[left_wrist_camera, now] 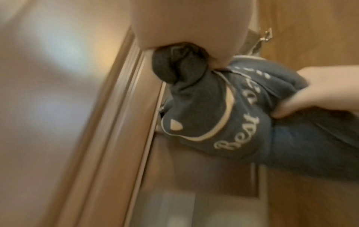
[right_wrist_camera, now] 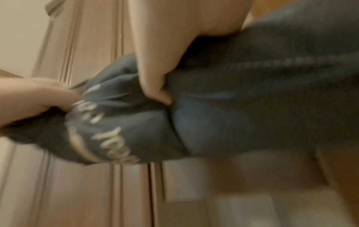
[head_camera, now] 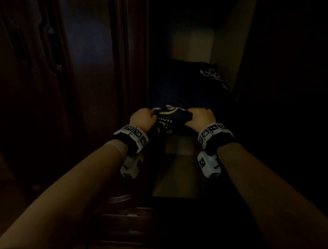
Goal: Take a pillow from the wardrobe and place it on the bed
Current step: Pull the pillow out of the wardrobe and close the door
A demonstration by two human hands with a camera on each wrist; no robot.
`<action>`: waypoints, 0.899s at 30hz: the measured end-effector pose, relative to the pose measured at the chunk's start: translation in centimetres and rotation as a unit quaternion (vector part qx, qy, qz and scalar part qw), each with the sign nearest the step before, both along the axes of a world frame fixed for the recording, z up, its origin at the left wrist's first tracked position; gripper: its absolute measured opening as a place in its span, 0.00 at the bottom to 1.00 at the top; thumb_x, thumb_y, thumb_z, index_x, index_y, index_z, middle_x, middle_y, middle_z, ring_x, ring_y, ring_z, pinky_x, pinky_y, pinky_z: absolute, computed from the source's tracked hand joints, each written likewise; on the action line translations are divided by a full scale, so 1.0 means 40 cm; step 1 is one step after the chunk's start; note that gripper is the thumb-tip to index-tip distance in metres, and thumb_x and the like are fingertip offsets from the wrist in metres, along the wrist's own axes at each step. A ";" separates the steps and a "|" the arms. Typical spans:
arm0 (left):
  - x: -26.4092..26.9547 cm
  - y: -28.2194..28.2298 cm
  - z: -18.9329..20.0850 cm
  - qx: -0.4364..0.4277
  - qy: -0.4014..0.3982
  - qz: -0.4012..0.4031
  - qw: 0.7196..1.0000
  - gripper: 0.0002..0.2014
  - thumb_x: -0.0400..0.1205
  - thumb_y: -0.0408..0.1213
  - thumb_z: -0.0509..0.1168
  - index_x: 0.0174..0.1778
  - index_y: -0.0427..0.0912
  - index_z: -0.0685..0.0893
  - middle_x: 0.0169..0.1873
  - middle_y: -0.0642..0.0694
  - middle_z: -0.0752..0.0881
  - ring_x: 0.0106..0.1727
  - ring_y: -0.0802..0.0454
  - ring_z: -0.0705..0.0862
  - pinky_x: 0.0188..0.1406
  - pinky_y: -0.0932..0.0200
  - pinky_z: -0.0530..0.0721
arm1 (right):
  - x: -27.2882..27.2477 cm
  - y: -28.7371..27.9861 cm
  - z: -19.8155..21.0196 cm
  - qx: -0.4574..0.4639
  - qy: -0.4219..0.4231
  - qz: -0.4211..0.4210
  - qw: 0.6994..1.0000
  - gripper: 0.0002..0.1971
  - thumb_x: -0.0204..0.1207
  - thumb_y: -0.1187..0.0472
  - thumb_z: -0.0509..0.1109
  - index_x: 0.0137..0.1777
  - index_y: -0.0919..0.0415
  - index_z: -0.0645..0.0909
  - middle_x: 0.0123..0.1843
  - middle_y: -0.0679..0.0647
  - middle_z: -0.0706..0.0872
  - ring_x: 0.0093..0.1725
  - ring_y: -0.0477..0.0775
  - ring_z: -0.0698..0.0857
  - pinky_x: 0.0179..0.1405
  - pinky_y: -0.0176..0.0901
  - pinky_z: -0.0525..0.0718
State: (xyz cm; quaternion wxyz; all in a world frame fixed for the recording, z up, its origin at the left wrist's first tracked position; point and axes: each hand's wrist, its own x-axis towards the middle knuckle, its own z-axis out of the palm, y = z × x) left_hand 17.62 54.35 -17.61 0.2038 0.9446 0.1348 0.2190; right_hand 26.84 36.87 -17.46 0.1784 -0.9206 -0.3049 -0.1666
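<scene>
A dark blue pillow with white printed lettering lies inside the open wardrobe compartment, its near end at the shelf's front edge. My left hand grips the pillow's near left corner, and the cloth bunches inside the fist. My right hand grips the near edge further right, its thumb dug into the fabric. In the left wrist view the lettering shows on the pillow's front, with the right hand beyond it. The bed is out of view.
The wardrobe's dark wooden frame post stands just left of the pillow and a closed panelled door further left. The shelf's front edge runs under the hands. Drawers sit below. The head view is very dim.
</scene>
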 end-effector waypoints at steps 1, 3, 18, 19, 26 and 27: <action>-0.030 -0.007 -0.007 -0.018 0.032 -0.013 0.999 0.16 0.82 0.36 0.54 0.53 0.31 0.84 0.54 0.32 0.86 0.56 0.37 0.84 0.48 0.53 0.78 | -0.026 -0.015 -0.015 0.002 0.038 0.007 0.999 0.13 0.73 0.57 0.70 0.56 0.60 0.85 0.57 0.62 0.88 0.60 0.64 0.84 0.61 0.47 0.77; -0.077 -0.018 -0.023 -0.096 0.092 -0.050 0.990 0.15 0.83 0.37 0.56 0.57 0.34 0.84 0.58 0.35 0.85 0.62 0.38 0.82 0.59 0.53 0.79 | -0.063 -0.041 -0.043 0.012 0.100 0.012 0.995 0.14 0.73 0.60 0.71 0.57 0.62 0.85 0.57 0.64 0.88 0.59 0.65 0.85 0.58 0.49 0.83; 0.046 -0.008 0.022 -0.477 0.119 -0.024 0.871 0.42 0.78 0.52 0.64 0.82 0.43 0.50 0.82 0.40 0.59 0.81 0.38 0.62 0.75 0.42 0.66 | 0.002 -0.050 -0.059 -0.255 0.258 -0.020 0.932 0.16 0.77 0.60 0.69 0.64 0.63 0.79 0.64 0.60 0.82 0.65 0.58 0.80 0.62 0.46 0.78; 0.087 0.005 0.018 -0.478 0.110 -0.022 0.871 0.44 0.77 0.53 0.66 0.83 0.44 0.49 0.82 0.40 0.58 0.81 0.38 0.61 0.77 0.43 0.65 | 0.020 -0.041 -0.044 -0.243 0.320 -0.008 0.916 0.10 0.78 0.56 0.68 0.54 0.62 0.82 0.55 0.56 0.84 0.56 0.53 0.82 0.53 0.43 0.80; 0.269 0.038 0.051 -0.483 0.113 -0.017 0.868 0.46 0.73 0.53 0.71 0.81 0.43 0.55 0.81 0.40 0.63 0.79 0.37 0.65 0.75 0.40 0.66 | 0.244 -0.041 0.072 0.356 0.112 -0.177 0.911 0.19 0.77 0.54 0.69 0.65 0.59 0.75 0.68 0.62 0.78 0.66 0.54 0.79 0.65 0.50 0.76; 0.287 0.046 0.061 -0.502 0.104 -0.027 0.858 0.45 0.73 0.53 0.71 0.81 0.43 0.55 0.80 0.40 0.64 0.79 0.38 0.66 0.74 0.41 0.67 | 0.267 -0.048 0.067 0.319 0.141 -0.230 0.908 0.35 0.74 0.49 0.71 0.78 0.55 0.62 0.80 0.61 0.64 0.77 0.61 0.68 0.75 0.55 0.68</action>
